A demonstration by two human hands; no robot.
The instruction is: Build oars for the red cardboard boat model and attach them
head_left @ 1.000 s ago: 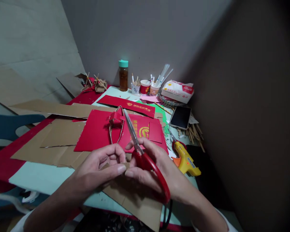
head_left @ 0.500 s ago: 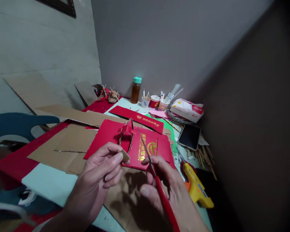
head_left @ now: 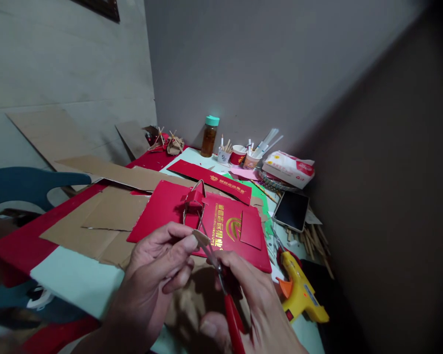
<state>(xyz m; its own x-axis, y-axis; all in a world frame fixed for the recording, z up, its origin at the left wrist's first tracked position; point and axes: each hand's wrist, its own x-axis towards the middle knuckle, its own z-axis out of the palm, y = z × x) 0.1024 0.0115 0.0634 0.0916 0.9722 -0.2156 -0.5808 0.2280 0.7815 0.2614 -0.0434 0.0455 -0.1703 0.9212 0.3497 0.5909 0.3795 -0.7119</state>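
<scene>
Between the thumb and fingers of my left hand (head_left: 162, 265) is a small brown piece of cardboard (head_left: 201, 237). My right hand (head_left: 243, 290) grips red-handled scissors (head_left: 232, 309), whose parted blades reach up to the edge of that piece. Whether the blades are cutting into it I cannot tell. Just beyond my hands lies a red cardboard sheet (head_left: 158, 206) with gold print. A small red folded cardboard shape (head_left: 195, 199) with brown edges stands on it. A separate red flap-like piece (head_left: 251, 230) lies on the sheet's right part.
A yellow glue gun (head_left: 299, 290) lies at the right, near a phone (head_left: 291, 210) and several thin sticks (head_left: 313, 241). Farther back stand a bottle (head_left: 209, 137), paper cups (head_left: 238, 155) and a tissue pack (head_left: 290, 167). Brown cardboard (head_left: 110, 209) covers the left; a blue chair (head_left: 29, 187) stands beside the table.
The scissors have swung left and their blades have parted, now meeting the cardboard piece. My right hand has opened its grip on the handles wider. The left hand has shifted slightly right.
</scene>
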